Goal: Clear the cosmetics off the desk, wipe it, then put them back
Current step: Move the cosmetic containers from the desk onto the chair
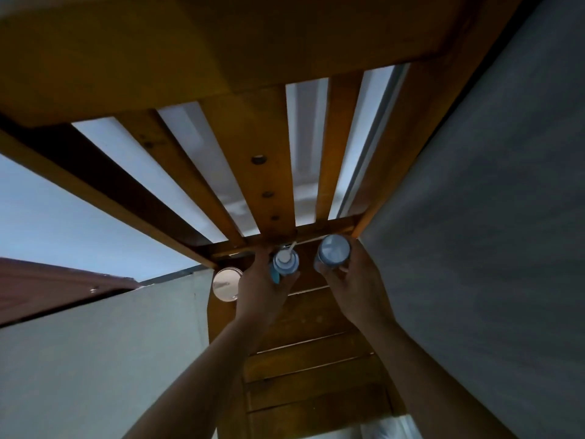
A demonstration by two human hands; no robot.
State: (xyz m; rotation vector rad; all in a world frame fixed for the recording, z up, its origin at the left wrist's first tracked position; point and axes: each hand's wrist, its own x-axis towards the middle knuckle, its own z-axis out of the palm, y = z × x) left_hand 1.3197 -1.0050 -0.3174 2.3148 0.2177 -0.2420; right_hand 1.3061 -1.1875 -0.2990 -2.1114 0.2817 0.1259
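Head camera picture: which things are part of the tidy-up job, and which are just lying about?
Part of the job: pump bottle, held by the left hand; blue-topped bottle, held by the right hand; round jar beside the left hand.
Just there: wooden slats; grey surface on the right.

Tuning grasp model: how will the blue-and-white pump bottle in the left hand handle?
Probably rigid: the blue-and-white pump bottle shows no denting in the grip of the left hand. Its body is round, so it is likely to roll if laid flat. The white spout juts sideways and might snag.
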